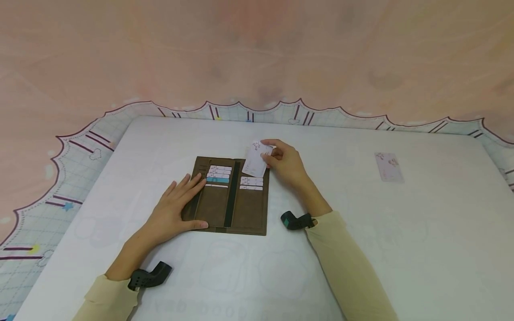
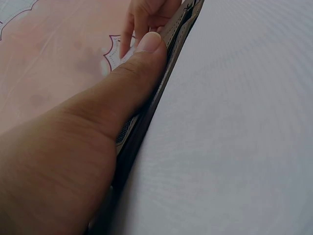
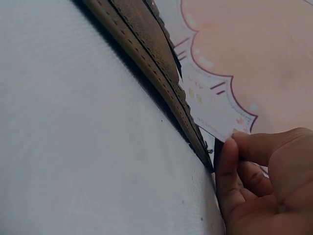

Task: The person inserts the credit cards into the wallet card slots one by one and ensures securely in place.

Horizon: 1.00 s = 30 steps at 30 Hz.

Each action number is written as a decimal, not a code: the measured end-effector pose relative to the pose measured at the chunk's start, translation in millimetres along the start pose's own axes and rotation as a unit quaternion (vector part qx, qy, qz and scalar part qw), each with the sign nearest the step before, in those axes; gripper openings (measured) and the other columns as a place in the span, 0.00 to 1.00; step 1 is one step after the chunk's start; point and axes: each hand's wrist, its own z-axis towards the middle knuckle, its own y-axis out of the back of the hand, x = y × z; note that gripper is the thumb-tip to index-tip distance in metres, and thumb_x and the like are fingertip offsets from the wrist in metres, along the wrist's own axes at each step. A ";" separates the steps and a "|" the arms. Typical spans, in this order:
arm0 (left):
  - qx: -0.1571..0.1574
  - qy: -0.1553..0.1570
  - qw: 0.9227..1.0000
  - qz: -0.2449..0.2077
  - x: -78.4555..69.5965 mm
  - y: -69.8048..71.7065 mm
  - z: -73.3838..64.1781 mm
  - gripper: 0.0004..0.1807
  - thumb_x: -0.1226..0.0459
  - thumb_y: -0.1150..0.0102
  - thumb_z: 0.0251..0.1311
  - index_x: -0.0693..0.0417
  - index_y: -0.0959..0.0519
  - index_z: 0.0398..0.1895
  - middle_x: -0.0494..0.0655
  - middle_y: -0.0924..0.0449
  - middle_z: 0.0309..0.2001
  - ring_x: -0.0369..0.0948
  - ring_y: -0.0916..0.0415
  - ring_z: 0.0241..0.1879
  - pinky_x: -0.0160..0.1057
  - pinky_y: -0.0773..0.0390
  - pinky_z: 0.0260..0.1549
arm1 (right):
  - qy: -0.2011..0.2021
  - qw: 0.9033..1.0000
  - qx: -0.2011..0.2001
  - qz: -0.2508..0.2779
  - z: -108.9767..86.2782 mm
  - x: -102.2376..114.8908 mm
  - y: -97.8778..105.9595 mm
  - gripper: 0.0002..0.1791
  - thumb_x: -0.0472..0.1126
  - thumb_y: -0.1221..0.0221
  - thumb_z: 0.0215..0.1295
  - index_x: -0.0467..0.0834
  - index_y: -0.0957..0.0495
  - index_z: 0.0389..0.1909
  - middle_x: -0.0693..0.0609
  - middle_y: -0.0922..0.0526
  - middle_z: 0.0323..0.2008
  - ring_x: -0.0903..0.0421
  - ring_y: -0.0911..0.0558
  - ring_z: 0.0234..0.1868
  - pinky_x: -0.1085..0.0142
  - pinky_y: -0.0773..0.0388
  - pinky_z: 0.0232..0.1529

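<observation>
A brown wallet (image 1: 250, 214) lies unfolded on the white table, with several cards in the slots of both halves, one of them blue (image 1: 217, 180). My left hand (image 1: 172, 211) rests on the wallet's left side, fingers spread and thumb along its lower edge. Between thumb and index finger my right hand (image 1: 287, 162) pinches a white card (image 1: 254, 161) with small reddish flowers. That card is tilted over the top of the wallet's right half. In the right wrist view the card (image 3: 208, 110) shows beside the wallet's stitched edge (image 3: 161, 85).
Another flowered card (image 1: 388, 167) lies flat on the table (image 1: 341, 267), off to the right. Each wrist wears a black camera mount, one on the left (image 1: 149, 275) and one on the right (image 1: 296, 220). A patterned cloth (image 1: 257, 58) shows past the table's far edge.
</observation>
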 end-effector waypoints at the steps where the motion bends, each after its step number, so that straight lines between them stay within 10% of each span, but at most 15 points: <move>1: 0.000 0.001 1.000 0.000 -0.1 0.1 0.0 0.58 0.42 0.29 0.42 0.47 0.46 0.75 0.50 0.52 0.75 0.53 0.60 0.73 0.55 0.64 0.69 | -0.001 1.000 0.002 -0.007 -0.2 0.3 -0.2 0.21 0.38 0.40 0.66 0.50 0.25 0.59 0.47 0.22 0.28 0.54 0.22 0.28 0.66 0.28 0.33; 30: 0.000 -0.001 1.000 0.000 1.1 -1.2 0.9 0.57 0.41 0.30 0.43 0.46 0.47 0.75 0.50 0.52 0.75 0.53 0.60 0.73 0.55 0.64 0.69 | 0.028 0.989 0.066 -0.129 -2.7 5.2 -6.3 0.22 0.38 0.48 0.72 0.50 0.29 0.65 0.48 0.27 0.35 0.52 0.29 0.37 0.62 0.31 0.39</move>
